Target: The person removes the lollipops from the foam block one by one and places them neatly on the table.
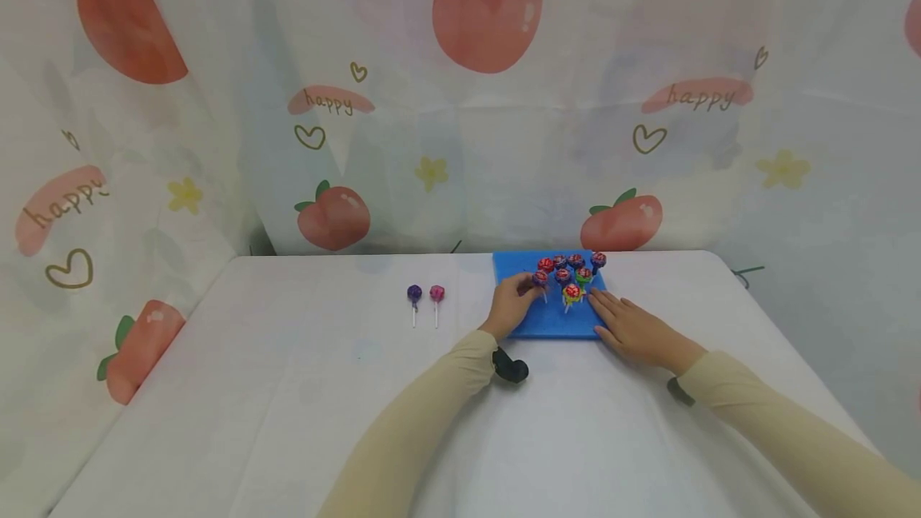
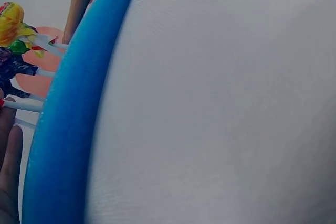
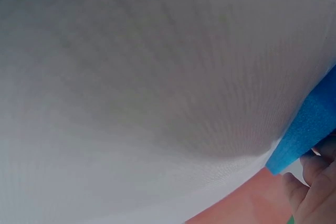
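Note:
A blue foam board [image 1: 550, 328] lies on the white table, with several wrapped lollipops [image 1: 563, 276] standing in it on their sticks. My left hand [image 1: 511, 306] pinches a red-and-purple lollipop [image 1: 540, 278] at the board's left part, its white stick pointing down. In the left wrist view, left fingers [image 2: 11, 174] are beside the white sticks at the board's edge. A yellow lollipop [image 2: 10, 22] stands higher in that view. My right hand [image 1: 640, 332] rests with extended fingers on the board's right edge. The right wrist view shows those fingers [image 3: 315, 182] against a blue corner.
Left of the board, a purple lollipop [image 1: 414, 292] and a pink lollipop [image 1: 436, 292] lie side by side on the white tablecloth [image 1: 288, 390]. A fruit-printed curtain [image 1: 489, 142] hangs behind the table and along its sides.

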`<control>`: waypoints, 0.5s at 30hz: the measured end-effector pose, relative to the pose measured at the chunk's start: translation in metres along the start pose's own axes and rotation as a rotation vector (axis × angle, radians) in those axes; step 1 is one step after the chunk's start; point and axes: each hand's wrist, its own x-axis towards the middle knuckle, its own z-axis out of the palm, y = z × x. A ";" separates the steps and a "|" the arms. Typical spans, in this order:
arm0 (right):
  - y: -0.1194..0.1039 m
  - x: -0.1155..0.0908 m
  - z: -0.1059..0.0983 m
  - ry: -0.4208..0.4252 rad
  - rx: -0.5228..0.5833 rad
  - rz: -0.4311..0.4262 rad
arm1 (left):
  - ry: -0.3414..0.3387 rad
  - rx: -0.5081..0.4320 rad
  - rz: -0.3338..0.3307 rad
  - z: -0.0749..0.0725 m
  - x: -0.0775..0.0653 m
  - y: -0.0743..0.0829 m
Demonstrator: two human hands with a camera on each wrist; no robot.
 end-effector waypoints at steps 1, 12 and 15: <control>0.000 0.000 0.000 0.000 0.002 0.001 | 0.008 -0.015 0.004 0.000 0.000 0.000; 0.000 0.001 0.001 -0.003 0.012 0.000 | 0.040 -0.011 0.014 -0.009 -0.002 0.000; 0.000 0.001 0.001 -0.004 0.008 0.003 | 0.039 -0.006 0.017 -0.013 -0.003 0.001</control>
